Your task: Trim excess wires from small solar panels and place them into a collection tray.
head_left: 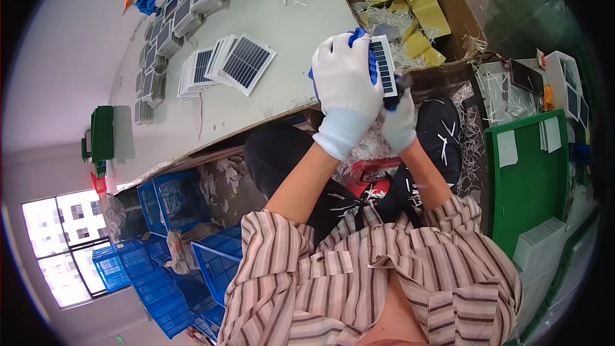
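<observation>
My left hand point(346, 77), in a white glove with blue-coated fingers, is closed around a small solar panel point(385, 67). The panel is dark with a white border and stands tilted, its gridded face turned to the right. Close by its lower end is my right hand point(398, 122), gloved alike. Its fingers are blurred and partly hidden, so I cannot tell whether they grip the panel. On the white table point(288, 38), to the left of my hands, lies a fanned pile of similar panels point(248, 64).
Stacked panels point(160, 45) line the table's far left. Beyond my hands stands a carton point(458, 9) with paper shreds and yellow pieces point(429, 13). A green tray point(528, 179) is at right, blue crates point(150, 282) at lower left. White strips litter my lap.
</observation>
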`<state>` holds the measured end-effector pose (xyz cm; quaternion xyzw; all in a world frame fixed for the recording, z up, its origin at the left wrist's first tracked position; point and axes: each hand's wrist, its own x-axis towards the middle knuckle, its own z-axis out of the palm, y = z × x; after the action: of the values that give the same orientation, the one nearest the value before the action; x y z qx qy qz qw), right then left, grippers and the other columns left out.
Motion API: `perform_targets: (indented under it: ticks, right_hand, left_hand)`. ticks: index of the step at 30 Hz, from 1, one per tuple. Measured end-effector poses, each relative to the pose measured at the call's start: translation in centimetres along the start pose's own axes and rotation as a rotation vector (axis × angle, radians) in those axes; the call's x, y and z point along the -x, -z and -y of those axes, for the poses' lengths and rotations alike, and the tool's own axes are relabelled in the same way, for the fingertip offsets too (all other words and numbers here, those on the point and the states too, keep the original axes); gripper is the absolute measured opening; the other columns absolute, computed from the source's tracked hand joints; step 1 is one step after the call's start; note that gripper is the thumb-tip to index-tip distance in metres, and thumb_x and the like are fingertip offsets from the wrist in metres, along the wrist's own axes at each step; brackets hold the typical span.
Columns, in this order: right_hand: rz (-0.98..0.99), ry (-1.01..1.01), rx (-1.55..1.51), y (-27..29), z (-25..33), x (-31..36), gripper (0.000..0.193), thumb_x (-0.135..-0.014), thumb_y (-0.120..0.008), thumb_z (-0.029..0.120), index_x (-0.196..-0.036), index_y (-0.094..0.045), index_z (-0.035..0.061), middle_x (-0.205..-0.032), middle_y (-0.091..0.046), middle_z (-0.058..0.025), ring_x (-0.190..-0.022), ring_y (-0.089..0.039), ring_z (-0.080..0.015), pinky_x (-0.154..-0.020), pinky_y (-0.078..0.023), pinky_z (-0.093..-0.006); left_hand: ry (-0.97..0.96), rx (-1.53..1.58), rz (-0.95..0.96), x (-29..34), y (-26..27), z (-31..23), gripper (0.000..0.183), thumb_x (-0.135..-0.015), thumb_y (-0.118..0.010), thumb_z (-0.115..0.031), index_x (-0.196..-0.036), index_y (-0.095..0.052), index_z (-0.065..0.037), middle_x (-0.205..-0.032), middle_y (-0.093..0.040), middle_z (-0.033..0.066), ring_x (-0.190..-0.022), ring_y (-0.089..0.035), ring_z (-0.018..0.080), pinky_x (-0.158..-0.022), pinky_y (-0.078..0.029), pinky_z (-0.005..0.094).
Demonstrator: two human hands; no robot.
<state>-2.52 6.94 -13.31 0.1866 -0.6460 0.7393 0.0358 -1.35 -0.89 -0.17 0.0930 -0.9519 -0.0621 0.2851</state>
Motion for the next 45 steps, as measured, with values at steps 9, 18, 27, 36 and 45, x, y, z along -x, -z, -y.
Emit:
perform_targets:
  ticks: [9,18,27,36,45]
  right_hand:
    - [0.064,-0.079,-0.202,-4.2,-5.8,-6.1,0.022,-0.082,-0.063,0.012,-0.101,-0.053,0.0051,-0.091,-0.059,-0.0091,-0.080,-0.063,-0.0227,-0.071,-0.052,-0.0311]
    - [0.317,-0.194,-0.277,3.7,-2.2,-2.8,0.016,-0.080,-0.066,0.010,-0.092,-0.063,-0.0005,-0.080,-0.065,-0.0028,-0.073,-0.060,-0.0079,-0.069,-0.049,-0.0236]
    - [0.681,-0.105,-0.016,4.5,2.6,1.1,0.017,-0.074,-0.072,0.012,-0.084,-0.065,0.0013,-0.069,-0.064,-0.0028,-0.061,-0.056,-0.0063,-0.057,-0.046,-0.0244]
    - [0.031,-0.013,-0.225,-2.4,-3.9,-1.6,0.035,-0.087,-0.056,-0.001,-0.120,-0.047,0.0030,-0.113,-0.059,-0.0085,-0.101,-0.059,-0.0165,-0.091,-0.047,-0.0311]
    - [-0.068,0.122,0.254,-0.9,-3.1,-5.9,0.031,-0.077,-0.068,0.015,-0.100,-0.052,0.0048,-0.084,-0.057,-0.0133,-0.072,-0.059,-0.0287,-0.069,-0.047,-0.0370]
  left_hand:
    - [-0.073,0.125,-0.006,-0.1,0.0,0.9,0.036,-0.070,-0.066,-0.007,-0.107,-0.062,-0.007,-0.105,-0.059,0.0116,-0.103,-0.051,0.0330,-0.091,-0.040,0.0426]
    - [-0.037,0.029,0.018,0.1,1.4,1.6,0.036,-0.072,-0.067,-0.008,-0.107,-0.061,-0.008,-0.112,-0.057,0.0128,-0.107,-0.051,0.0328,-0.093,-0.041,0.0424]
    - [0.006,0.088,-0.049,0.3,0.1,1.4,0.030,-0.072,-0.062,-0.004,-0.102,-0.062,-0.007,-0.107,-0.058,0.0115,-0.103,-0.052,0.0329,-0.088,-0.042,0.0427]
    - [-0.003,-0.008,-0.032,0.0,0.2,0.7,0.033,-0.072,-0.063,-0.007,-0.105,-0.064,-0.007,-0.105,-0.057,0.0123,-0.101,-0.052,0.0334,-0.087,-0.042,0.0434]
    - [0.006,0.015,-0.022,0.2,-0.4,1.2,0.034,-0.073,-0.063,-0.014,-0.105,-0.064,-0.005,-0.105,-0.056,0.0140,-0.106,-0.049,0.0331,-0.093,-0.038,0.0440]
